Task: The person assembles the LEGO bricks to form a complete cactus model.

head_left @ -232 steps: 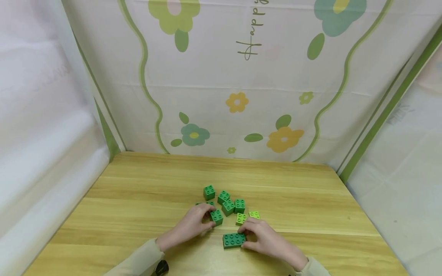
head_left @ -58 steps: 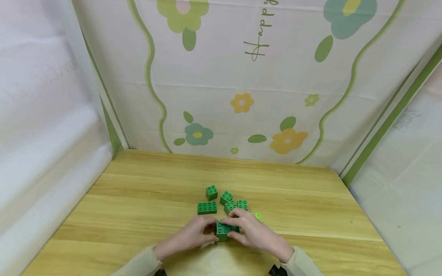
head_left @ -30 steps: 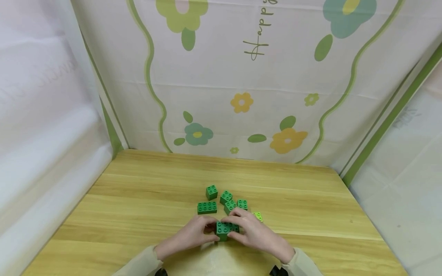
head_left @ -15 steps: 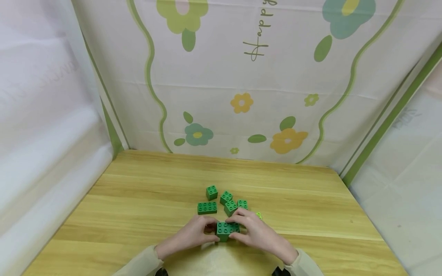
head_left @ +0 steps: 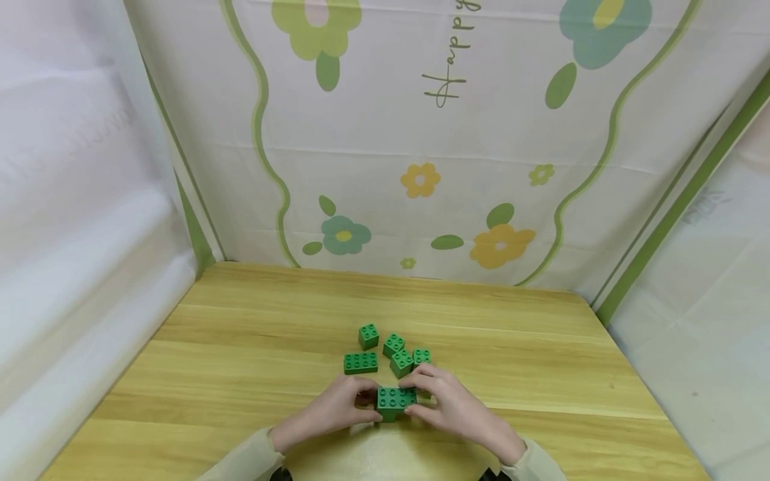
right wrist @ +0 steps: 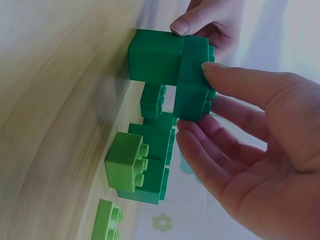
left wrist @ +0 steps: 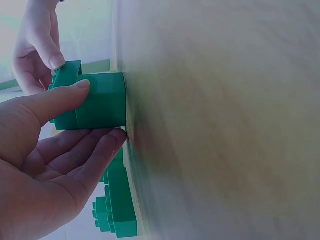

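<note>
A long green brick (head_left: pixel 396 398) lies on top of a square green brick (head_left: pixel 388 416), its right end jutting out past the lower one. In the left wrist view, the left hand (left wrist: pixel 60 150) grips the stack, thumb across the seam between the long brick (left wrist: pixel 69 74) and the square brick (left wrist: pixel 107 100), fingers on the opposite side. The right hand (right wrist: pixel 270 120) pinches the jutting end of the long brick (right wrist: pixel 192 92) between thumb and fingers; the square brick (right wrist: pixel 155 57) rests on the table.
Behind the hands lie another long green brick (head_left: pixel 361 363) and several square green bricks (head_left: pixel 369 336). Two light green bricks, one nearer (right wrist: pixel 122 162) and one lower (right wrist: pixel 103 220), show in the right wrist view. A flowered cloth (head_left: pixel 361 133) stands behind the table (head_left: pixel 240 321).
The long brick, earlier on the table, now sits on the square brick from the left hand. Lately the right hand has slid slightly right, hiding the light green brick in the head view.
</note>
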The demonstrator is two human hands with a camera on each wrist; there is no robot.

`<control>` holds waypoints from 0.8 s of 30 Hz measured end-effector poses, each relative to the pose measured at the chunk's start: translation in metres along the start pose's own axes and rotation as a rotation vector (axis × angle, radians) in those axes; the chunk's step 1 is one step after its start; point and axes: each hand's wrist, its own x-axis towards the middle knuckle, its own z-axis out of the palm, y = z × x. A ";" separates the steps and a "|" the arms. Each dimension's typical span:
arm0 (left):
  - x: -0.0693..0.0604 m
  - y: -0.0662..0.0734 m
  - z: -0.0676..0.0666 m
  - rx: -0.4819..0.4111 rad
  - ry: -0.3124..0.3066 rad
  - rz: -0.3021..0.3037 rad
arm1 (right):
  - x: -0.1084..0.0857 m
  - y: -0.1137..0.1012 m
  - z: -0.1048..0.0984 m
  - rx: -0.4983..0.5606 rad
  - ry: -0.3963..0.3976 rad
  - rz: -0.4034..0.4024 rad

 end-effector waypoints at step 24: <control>0.000 0.000 0.001 -0.017 -0.003 -0.007 | -0.010 0.007 -0.007 -0.020 0.108 -0.021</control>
